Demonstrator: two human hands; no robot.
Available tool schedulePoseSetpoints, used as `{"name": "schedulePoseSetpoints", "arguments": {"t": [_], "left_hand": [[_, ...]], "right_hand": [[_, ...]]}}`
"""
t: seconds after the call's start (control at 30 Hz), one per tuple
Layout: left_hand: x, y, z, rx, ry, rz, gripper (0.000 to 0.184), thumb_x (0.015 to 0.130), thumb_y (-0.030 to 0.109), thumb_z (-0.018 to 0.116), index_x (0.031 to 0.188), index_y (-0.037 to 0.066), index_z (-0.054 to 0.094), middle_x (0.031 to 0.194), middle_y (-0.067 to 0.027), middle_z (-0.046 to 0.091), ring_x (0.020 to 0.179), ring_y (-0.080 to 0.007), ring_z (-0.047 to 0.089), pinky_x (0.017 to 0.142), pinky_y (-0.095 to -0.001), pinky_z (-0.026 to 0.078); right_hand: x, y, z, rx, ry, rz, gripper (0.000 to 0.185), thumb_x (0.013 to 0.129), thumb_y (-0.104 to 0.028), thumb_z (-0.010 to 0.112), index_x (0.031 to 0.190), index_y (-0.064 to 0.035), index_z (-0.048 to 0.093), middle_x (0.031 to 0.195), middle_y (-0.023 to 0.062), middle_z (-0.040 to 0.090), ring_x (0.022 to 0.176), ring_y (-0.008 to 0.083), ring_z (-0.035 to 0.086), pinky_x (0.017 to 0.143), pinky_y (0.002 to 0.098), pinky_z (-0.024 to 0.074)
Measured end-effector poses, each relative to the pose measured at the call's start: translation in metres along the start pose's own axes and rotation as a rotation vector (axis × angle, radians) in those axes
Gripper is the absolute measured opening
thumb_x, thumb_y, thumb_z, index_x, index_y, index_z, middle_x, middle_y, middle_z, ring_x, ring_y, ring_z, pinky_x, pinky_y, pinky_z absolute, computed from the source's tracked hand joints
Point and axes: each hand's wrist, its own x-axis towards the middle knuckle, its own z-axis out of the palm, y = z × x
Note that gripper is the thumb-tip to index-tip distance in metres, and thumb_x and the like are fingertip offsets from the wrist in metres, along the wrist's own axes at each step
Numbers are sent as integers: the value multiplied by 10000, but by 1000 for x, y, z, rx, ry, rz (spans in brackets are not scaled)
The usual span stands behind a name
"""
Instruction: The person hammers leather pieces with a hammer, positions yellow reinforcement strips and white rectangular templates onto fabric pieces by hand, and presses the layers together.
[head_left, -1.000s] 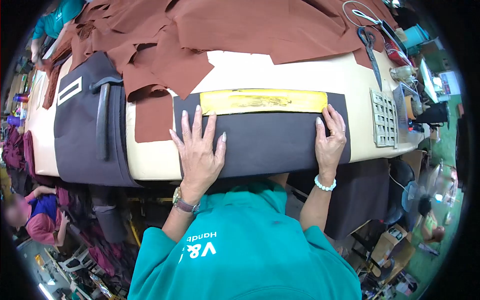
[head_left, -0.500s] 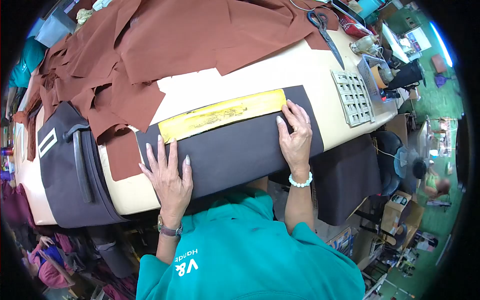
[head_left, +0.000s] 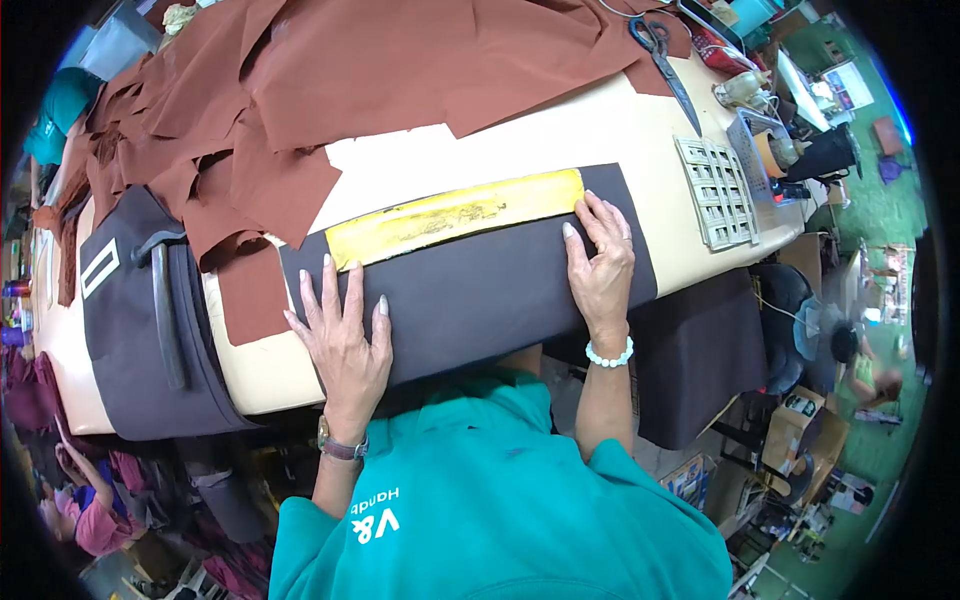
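Note:
A long yellow strip with dark smudges (head_left: 455, 216) lies across the upper part of a dark sheet (head_left: 480, 290) on the cream table. Fingertips of my left hand (head_left: 345, 345) touch the strip's lower left end, and its fingers are spread flat over the dark sheet. At the strip's right end rests my right hand (head_left: 602, 262), fingers stretched out, with its thumb on the dark sheet. Neither hand is wrapped round anything.
Brown sheets (head_left: 400, 70) cover the table's far side. A hammer (head_left: 165, 310) lies on folded dark material (head_left: 115, 340) at the left. Scissors (head_left: 668, 75), a slotted pale plate (head_left: 718, 192) and a basket (head_left: 750, 150) are at the right. A person (head_left: 95, 515) is at lower left.
The head view has turned, so the table and strip now slant up to the right. Both hands keep their places at the strip's ends.

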Motion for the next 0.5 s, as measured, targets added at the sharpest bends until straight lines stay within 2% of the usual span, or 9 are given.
{"name": "schedulePoseSetpoints", "arguments": {"t": [0.5], "left_hand": [[1,2,0,-16,13,-8,494,884,265,549,1353,139,460,1452,-149,320,1359,-405,215,1048,-661,106]], "right_hand": [[2,-3,-1,-37,-21,-22,324,821,-82,638,1126,26,628,1203,159,593,1167,327,495,1019,408,367]]}}
